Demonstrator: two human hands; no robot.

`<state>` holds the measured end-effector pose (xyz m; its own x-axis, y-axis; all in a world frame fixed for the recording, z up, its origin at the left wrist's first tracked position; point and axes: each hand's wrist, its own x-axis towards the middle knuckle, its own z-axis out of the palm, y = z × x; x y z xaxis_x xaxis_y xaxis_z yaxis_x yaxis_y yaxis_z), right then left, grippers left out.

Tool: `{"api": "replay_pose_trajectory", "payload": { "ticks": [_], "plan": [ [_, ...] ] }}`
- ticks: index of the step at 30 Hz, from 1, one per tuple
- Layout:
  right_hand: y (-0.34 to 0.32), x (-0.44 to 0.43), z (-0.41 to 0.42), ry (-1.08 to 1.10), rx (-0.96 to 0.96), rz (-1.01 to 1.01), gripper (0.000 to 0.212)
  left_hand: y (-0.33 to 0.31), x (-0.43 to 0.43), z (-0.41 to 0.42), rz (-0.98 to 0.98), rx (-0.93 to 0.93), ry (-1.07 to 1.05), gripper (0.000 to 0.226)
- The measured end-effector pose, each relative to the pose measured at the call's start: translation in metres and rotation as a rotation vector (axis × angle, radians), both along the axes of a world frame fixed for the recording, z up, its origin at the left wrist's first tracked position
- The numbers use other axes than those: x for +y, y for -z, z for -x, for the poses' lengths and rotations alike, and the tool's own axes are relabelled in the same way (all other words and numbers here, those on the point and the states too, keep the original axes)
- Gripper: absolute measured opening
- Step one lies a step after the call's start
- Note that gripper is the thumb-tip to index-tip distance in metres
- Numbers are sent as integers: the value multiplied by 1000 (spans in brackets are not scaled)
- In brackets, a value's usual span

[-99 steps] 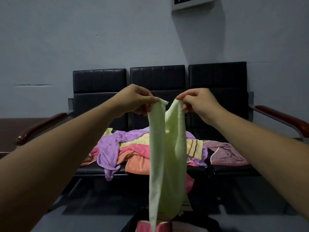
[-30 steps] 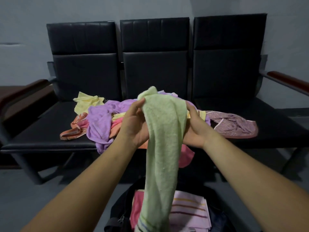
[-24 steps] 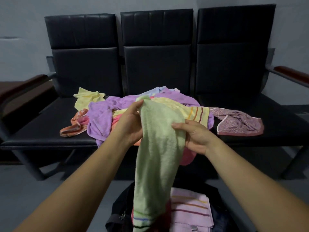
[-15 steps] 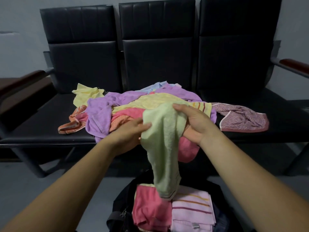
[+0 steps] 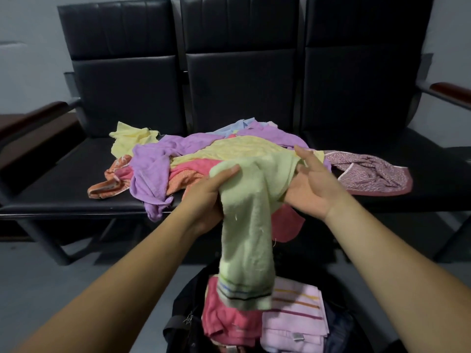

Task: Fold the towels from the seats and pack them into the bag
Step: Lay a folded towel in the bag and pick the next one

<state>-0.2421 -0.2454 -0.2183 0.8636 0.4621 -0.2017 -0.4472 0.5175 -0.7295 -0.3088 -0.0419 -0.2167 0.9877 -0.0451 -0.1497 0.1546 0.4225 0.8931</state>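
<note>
Green towel in left hand fingers, against right hand palm.

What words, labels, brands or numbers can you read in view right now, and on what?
No text can be read anywhere in this view.
Small grey tag on the pink striped towel in the bag: too small and blurred to read.
Light green towel: coloured stripes at its hem only, no lettering.

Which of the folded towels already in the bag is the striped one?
The pale pink towel on the right of the bag: orange and purple stripes cross it, while the darker pink towel to its left is plain.
</note>
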Motion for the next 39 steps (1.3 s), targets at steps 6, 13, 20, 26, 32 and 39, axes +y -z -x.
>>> {"api": "replay_pose_trajectory", "payload": {
  "ticks": [6,13,20,26,32,39],
  "plan": [
    [15,9,11,-266,-79,162,56,-14,3,1,154,31,49,57],
    [12,16,5,-19,-93,176,38,-14,25,9,-66,-87,106,26],
    [17,21,15,-130,-153,289,53,-9,27,11,-115,-86,156,43],
    [14,7,2,118,-300,374,41,-6,41,0,-272,-82,80,28],
    [12,5,4,165,-348,389,15,-4,42,-4,-498,-110,-7,14],
    [5,6,3,225,-371,514,29,-3,28,-5,-362,-157,-151,23]
  ]
}}
